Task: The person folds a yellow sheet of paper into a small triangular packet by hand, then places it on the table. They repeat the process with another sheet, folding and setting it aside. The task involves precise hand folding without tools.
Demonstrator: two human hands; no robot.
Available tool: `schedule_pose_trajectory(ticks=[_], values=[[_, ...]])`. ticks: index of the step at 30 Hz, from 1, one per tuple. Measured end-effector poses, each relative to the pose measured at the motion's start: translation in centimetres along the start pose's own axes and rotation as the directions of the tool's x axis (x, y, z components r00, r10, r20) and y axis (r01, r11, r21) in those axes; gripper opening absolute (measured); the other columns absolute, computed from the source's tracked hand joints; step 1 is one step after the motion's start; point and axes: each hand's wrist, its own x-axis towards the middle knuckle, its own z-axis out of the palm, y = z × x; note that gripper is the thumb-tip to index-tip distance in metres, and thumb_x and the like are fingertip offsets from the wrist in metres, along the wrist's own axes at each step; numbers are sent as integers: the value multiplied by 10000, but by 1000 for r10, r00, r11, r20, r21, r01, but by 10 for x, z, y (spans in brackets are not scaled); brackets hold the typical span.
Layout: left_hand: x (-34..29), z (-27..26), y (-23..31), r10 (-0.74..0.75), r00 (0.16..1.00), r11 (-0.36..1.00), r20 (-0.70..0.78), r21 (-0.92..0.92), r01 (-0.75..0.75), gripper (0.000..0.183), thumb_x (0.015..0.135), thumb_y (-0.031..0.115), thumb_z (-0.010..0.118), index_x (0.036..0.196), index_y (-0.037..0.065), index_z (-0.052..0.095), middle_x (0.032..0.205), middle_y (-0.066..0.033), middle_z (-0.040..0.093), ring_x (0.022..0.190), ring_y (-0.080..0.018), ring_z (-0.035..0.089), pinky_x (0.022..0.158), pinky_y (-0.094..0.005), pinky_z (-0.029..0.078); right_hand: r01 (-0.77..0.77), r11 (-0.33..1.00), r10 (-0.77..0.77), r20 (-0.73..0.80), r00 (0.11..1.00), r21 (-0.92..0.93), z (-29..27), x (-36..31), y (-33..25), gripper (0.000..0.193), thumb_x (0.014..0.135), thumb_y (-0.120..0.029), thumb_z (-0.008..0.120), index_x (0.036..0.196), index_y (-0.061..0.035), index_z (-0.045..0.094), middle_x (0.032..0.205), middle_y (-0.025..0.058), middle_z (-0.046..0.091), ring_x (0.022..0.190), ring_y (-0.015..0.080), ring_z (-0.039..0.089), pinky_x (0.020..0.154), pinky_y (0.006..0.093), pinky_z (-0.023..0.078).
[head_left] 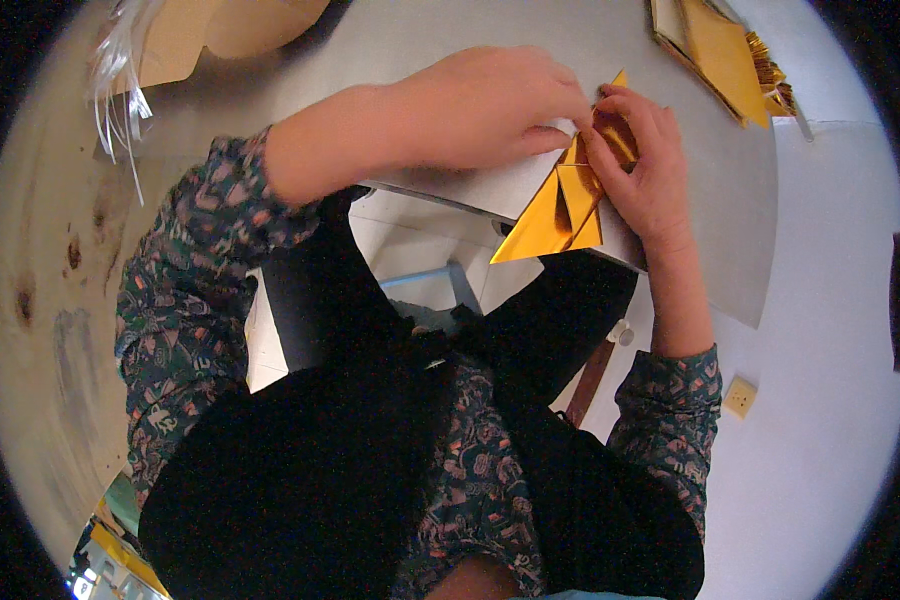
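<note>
Shiny gold foil paper [545,215], folded into pointed triangular flaps, lies at the near edge of the grey table, its lower point jutting past that edge. My left hand [480,110] reaches across from the left, its fingers curled and pinching the paper's upper part. On the paper's right side, my right hand [642,150] has thumb and fingers closed on a curled gold fold. The fingertips of both hands come close together there, and they partly cover the folds between them.
Stacked gold paper sheets [715,50] rest at the table's far right, beside a fringed gold bundle [770,80]. Brown cardboard [185,45] and pale plastic strips [120,85] are at the far left. A white wall [830,250] with a socket [739,397] stands to the right.
</note>
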Motion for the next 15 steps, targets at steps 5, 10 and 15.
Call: schedule_pose_trajectory(ticks=[5, 10, 15], values=[[27, 12, -22, 68, 989, 997, 132, -35, -64, 301, 896, 217, 713, 1153, 74, 652, 1189, -113, 671, 1161, -335, 589, 1018, -436, 480, 15, 1000, -15, -14, 1000, -9, 1, -1, 2, 319, 847, -271, 735, 1115, -121, 646, 1231, 87, 683, 1157, 325, 616, 1071, 556, 368], [23, 13, -28, 88, 991, 995, 96, -60, -82, 312, 884, 216, 720, 1153, 73, 651, 1180, -109, 669, 1156, -335, 586, 1019, -440, 477, -4, 1000, 4, -4, 1000, -20, 0, -2, 2, 320, 851, -284, 734, 1113, -123, 645, 1234, 82, 681, 1173, 323, 615, 1093, 568, 358], [-5, 13, -2, 137, 985, 986, 106, 78, -146, 296, 885, 173, 684, 1154, 53, 664, 1198, -101, 674, 1154, -312, 602, 1016, -425, 490, -23, 1000, 23, 0, 1000, -3, 1, -1, 1, 320, 852, -295, 737, 1110, -130, 643, 1236, 82, 681, 1178, 321, 614, 1101, 577, 354]])
